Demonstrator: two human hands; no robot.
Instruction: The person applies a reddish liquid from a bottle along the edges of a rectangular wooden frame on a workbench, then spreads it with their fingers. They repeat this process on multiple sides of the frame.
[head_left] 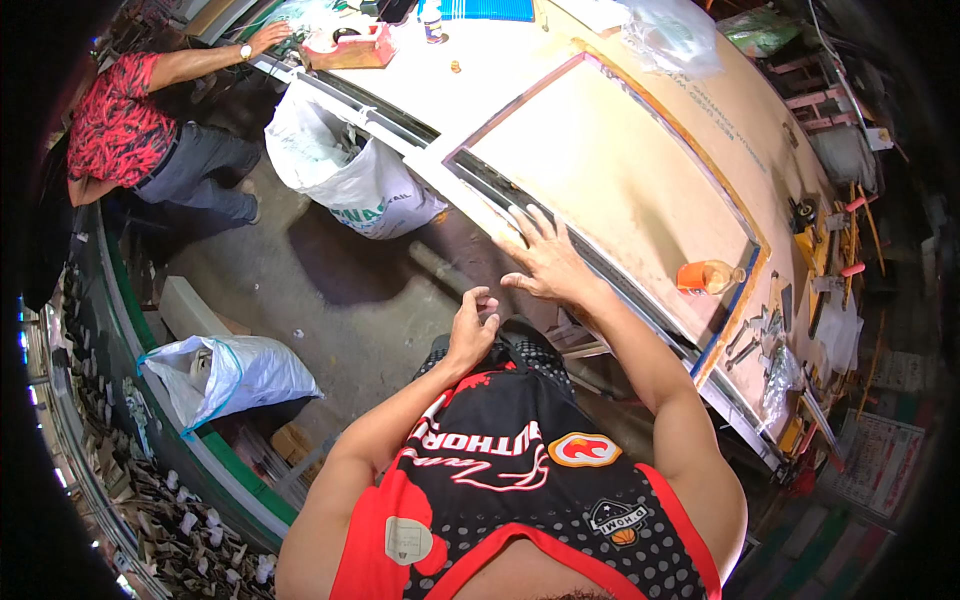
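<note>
My right hand (548, 258) is open, its fingers spread over the near edge of the workbench, beside a long metal rail (600, 262). Whether the fingertips press on the edge I cannot tell. In front of my body hangs my left hand (472, 328), loosely curled with a gap at the thumb, and nothing shows in it. On the bench a thin rectangular frame (675, 112) lies over a pale wooden board (610, 160). An orange-labelled jar (708, 277) rests inside the frame's right end.
Another person (125, 125) reaches to the bench's far left, near a red tool tray (350, 48). A large white sack (350, 180) stands against the bench; another sack (235, 380) lies left of me. Hand tools (760, 335) and a plastic bag (672, 35) are on the bench.
</note>
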